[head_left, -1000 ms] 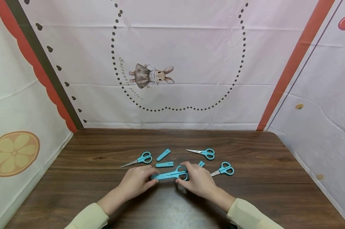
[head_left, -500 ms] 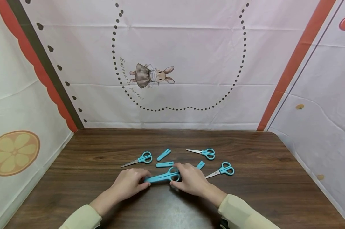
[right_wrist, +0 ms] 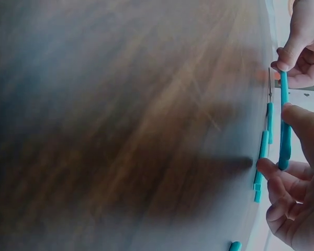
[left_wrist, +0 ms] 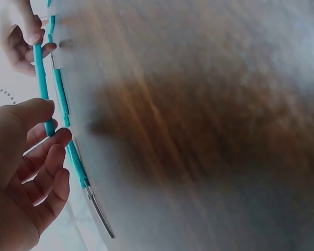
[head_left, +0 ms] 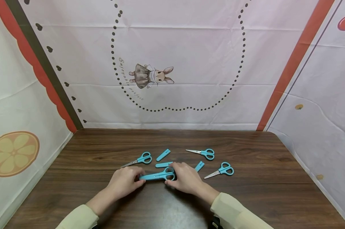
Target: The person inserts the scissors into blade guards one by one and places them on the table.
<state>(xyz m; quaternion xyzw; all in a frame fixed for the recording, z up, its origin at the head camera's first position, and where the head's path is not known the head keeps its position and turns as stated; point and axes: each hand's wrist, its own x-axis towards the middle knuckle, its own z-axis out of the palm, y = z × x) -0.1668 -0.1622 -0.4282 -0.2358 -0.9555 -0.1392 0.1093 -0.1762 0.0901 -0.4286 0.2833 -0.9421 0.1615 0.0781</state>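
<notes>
Between my two hands, just above the table, is a pair of turquoise scissors [head_left: 161,175] whose blades are covered by a turquoise sheath [head_left: 150,176]. My left hand [head_left: 123,182] pinches the sheathed tip between thumb and fingers. At the other end, my right hand [head_left: 187,180] grips the finger loops, which its fingers partly cover. In the left wrist view the sheathed scissors [left_wrist: 41,73] appear edge-on, apart from the tabletop. The right wrist view shows the right thumb [right_wrist: 301,117] pressed on the handle side.
Three unsheathed scissors lie around: one pair [head_left: 145,158] at left, another [head_left: 208,154] at back right, a third [head_left: 226,169] at right. Three loose sheaths lie among them: one angled [head_left: 163,155], one [head_left: 162,165] behind the held scissors, one [head_left: 199,166] beside my right hand. Fabric walls enclose the table [head_left: 103,140].
Both hands have shifted left together with the sheathed scissors. The sheath and the scissors blades at right, partly hidden before, now show more fully. The other scissors and sheaths stay in place.
</notes>
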